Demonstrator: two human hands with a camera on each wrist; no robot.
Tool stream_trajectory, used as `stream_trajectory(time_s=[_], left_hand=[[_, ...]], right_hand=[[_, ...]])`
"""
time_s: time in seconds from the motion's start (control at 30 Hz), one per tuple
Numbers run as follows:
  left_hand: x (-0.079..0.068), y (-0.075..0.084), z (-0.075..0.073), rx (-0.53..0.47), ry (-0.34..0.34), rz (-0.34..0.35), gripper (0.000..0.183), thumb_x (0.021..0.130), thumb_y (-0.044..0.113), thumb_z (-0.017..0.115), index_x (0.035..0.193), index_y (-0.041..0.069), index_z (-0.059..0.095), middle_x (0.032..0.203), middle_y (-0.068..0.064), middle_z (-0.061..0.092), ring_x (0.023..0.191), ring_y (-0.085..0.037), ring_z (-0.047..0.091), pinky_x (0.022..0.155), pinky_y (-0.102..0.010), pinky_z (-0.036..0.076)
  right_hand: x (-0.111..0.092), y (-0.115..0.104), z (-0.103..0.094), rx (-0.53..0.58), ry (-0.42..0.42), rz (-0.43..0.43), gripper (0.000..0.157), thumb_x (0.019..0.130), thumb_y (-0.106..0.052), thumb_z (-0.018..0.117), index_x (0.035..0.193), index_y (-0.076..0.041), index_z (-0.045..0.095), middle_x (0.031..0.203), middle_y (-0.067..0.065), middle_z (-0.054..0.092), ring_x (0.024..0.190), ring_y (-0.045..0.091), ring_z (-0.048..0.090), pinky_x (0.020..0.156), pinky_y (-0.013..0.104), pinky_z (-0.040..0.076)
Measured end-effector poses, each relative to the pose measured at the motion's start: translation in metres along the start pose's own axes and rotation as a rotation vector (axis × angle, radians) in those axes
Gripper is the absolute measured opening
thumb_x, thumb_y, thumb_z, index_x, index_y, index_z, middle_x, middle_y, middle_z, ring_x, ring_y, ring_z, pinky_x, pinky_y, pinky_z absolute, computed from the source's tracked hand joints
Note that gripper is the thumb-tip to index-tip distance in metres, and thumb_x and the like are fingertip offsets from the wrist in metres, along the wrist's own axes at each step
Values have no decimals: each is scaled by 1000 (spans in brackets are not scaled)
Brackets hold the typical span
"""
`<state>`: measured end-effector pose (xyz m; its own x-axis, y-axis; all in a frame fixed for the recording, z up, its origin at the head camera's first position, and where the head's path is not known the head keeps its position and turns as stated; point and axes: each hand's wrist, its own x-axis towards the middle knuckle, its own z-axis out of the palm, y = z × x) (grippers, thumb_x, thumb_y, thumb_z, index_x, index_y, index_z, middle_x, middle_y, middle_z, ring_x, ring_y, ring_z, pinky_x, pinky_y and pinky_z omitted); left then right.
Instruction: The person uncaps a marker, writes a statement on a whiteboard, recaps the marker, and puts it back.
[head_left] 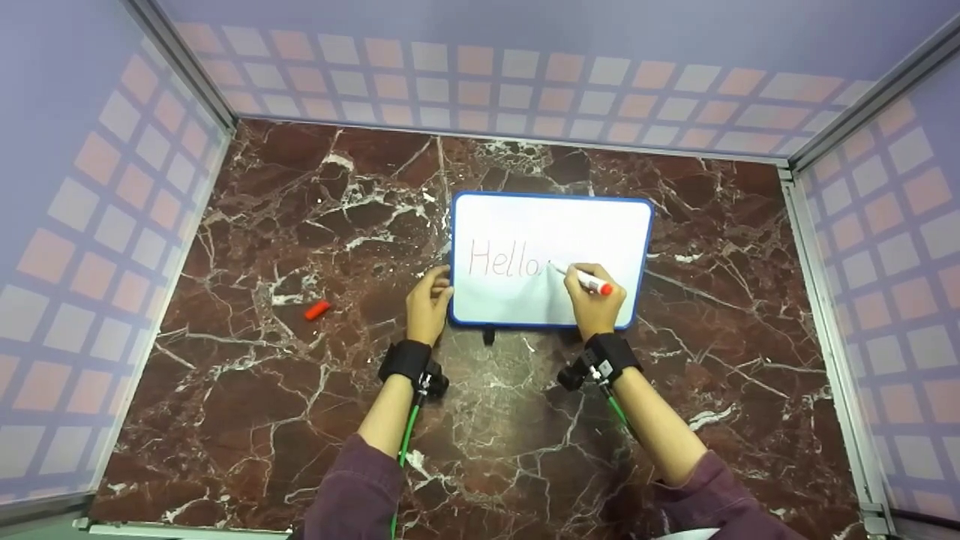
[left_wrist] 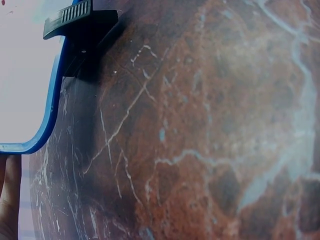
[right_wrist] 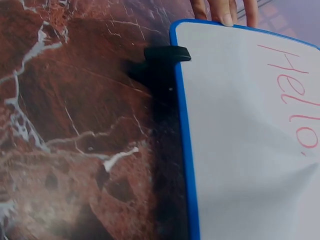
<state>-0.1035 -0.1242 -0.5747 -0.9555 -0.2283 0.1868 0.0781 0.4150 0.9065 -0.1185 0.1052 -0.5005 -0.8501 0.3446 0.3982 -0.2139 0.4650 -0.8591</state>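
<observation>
A whiteboard (head_left: 525, 225) with a blue frame bears the red handwritten word "Hello" and a comma. My right hand (head_left: 600, 300) grips a white marker (head_left: 589, 280) with a red end, its tip at the board just right of the comma. At the board's left edge, my left hand (head_left: 429, 304) holds the frame. Fingers (right_wrist: 220, 10) of that hand meet the blue rim in the right wrist view, their far parts hidden behind the board. The left wrist view catches only a bit of the left hand (left_wrist: 10, 192) beneath the frame's corner.
A red marker cap (head_left: 317, 310) lies on the dark red marbled table (head_left: 337, 420), left of my left hand. From the board's near edge juts a black clip (left_wrist: 70, 20). Tile-patterned panels (head_left: 495, 82) enclose the table at the back and sides.
</observation>
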Motion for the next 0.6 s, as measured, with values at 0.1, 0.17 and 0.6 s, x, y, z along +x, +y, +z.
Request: stream_trajectory(time_s=[0.1, 0.17, 0.6], left_hand=[[1, 0, 0, 4, -1, 3, 34, 83, 0, 59, 117, -1, 58, 96, -21, 67, 87, -32, 65, 75, -40, 57], [1, 0, 0, 5, -1, 8, 34, 83, 1, 59, 117, -1, 58, 96, -22, 67, 87, -32, 65, 75, -40, 57], [0, -2, 0, 17, 7, 10, 33, 83, 2, 60, 116, -1, 59, 95, -21, 67, 86, -32, 65, 74, -40, 57]], right_hand=[[3, 0, 0, -16, -4, -10, 8, 74, 0, 64, 74, 6, 69, 65, 19, 67, 54, -3, 44, 52, 6, 34], [3, 1, 1, -23, -7, -7, 8, 74, -1, 64, 74, 6, 69, 65, 19, 67, 54, -2, 45, 52, 6, 34], [1, 10, 2, -16, -23, -31, 7, 74, 0, 65, 76, 5, 69, 64, 18, 67, 53, -2, 45, 52, 6, 34]])
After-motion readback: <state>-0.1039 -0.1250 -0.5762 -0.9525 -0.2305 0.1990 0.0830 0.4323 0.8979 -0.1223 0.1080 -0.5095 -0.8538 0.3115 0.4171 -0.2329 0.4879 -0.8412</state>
